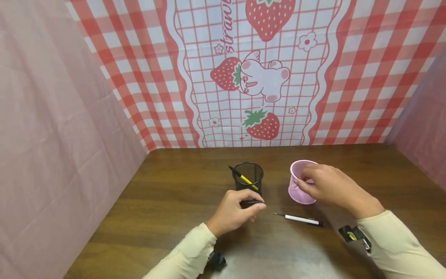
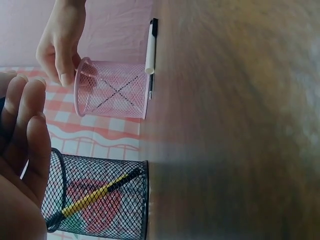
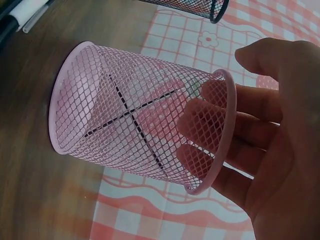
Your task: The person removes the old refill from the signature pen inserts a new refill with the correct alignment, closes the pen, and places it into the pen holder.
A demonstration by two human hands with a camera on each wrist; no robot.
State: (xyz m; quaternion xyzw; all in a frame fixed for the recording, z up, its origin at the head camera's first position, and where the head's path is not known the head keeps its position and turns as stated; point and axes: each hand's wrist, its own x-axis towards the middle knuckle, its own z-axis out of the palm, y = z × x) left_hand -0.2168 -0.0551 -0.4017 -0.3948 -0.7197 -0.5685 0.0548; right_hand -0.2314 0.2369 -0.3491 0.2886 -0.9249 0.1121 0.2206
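My left hand [image 1: 235, 211] pinches a slim black pen [image 1: 251, 202] between thumb and fingers, in front of the black mesh cup [image 1: 235, 186]. Most of that pen is hidden by the hand. My right hand [image 1: 332, 188] is at the mouth of the pink mesh cup [image 1: 296, 193]. In the right wrist view its fingers [image 3: 200, 120] reach inside past the rim, while the thumb [image 3: 255, 57] stays apart, outside. A dark dashed X [image 3: 131, 112] shows on the pink mesh. Nothing is seen held in this hand.
A yellow and black pen [image 1: 246, 179] leans inside the black cup. On the brown table [image 1: 167, 217], in front of the pink cup, lies a white pen [image 1: 301, 219] with a black end and a thin bare tip. A strawberry-print cloth [image 1: 153, 77] stands behind.
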